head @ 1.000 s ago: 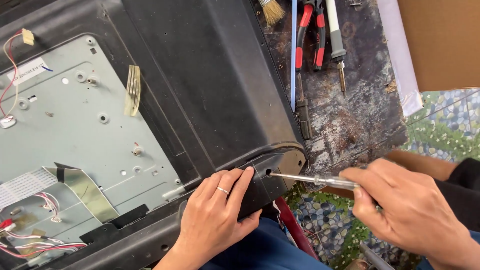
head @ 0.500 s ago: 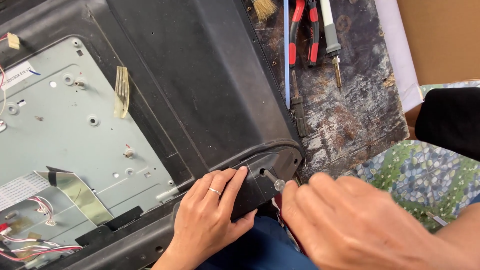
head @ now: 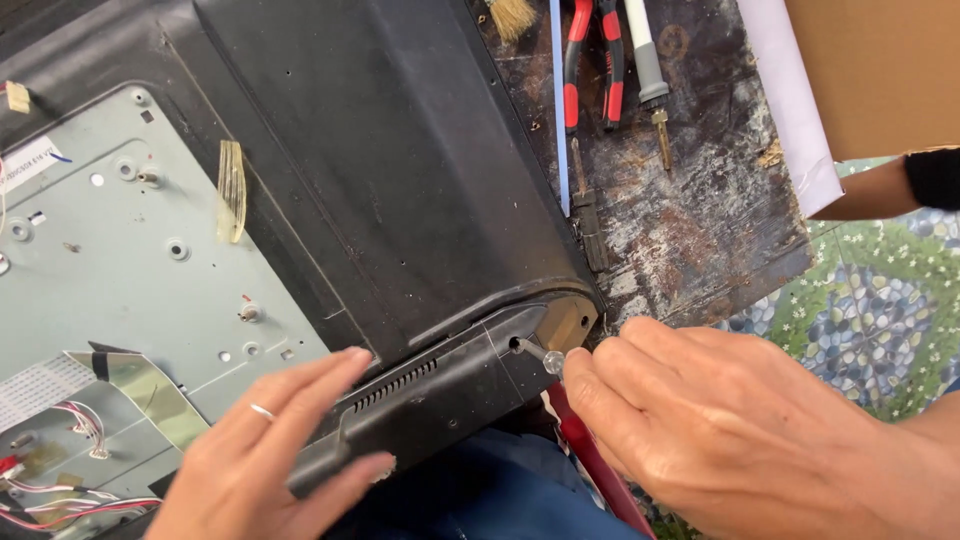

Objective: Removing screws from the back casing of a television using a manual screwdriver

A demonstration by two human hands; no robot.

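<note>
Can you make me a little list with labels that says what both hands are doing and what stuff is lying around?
left hand: open, flat on the black plastic back cover
right hand: closed around a screwdriver, tip in a hole at the cover's corner
metal plate: grey, bare, left of the cover
wires: red and white, bottom left
pliers: red-handled, on the worn wooden table
brush: top edge

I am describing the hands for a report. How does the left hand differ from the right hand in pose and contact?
The left hand lies open, fingers spread on the black plastic cover; the right hand is curled around a screwdriver. The left wears a ring; none shows on the right. Both are bare.
</note>
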